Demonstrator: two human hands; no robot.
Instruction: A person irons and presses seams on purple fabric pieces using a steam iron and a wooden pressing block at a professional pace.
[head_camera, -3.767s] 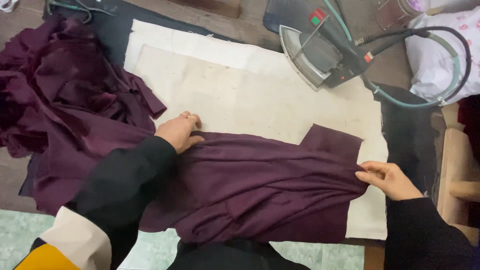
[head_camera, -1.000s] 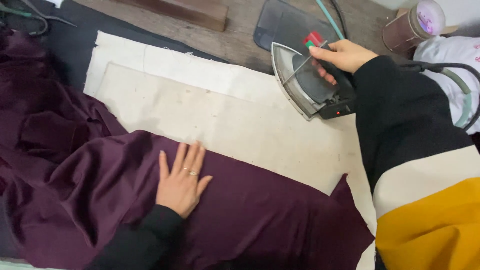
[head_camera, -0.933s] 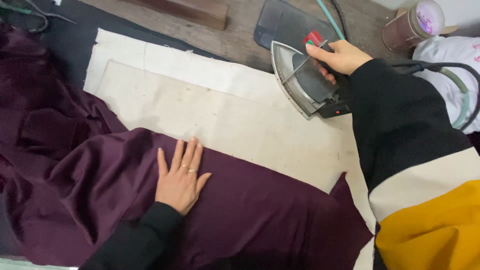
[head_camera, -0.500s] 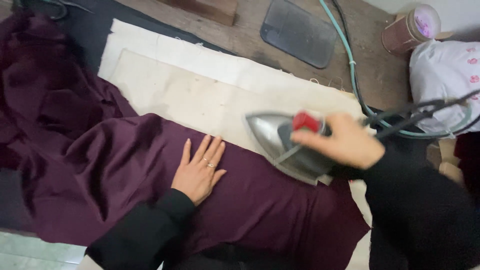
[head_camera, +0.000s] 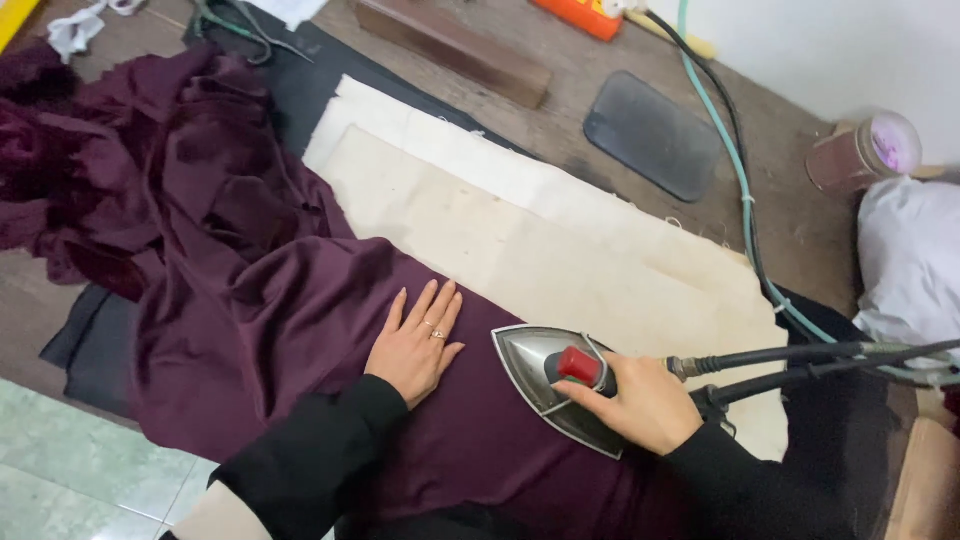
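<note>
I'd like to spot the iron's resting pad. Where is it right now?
In the head view the dark pad lies empty on the wooden table, top centre-right, beyond the cream cloth and left of the green hose.

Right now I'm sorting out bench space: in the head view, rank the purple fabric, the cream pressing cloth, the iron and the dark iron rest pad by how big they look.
1. purple fabric, largest
2. cream pressing cloth
3. iron and dark iron rest pad: these look alike, and the iron is nearer the camera and partly covered by the right hand, so no ranking.
</note>
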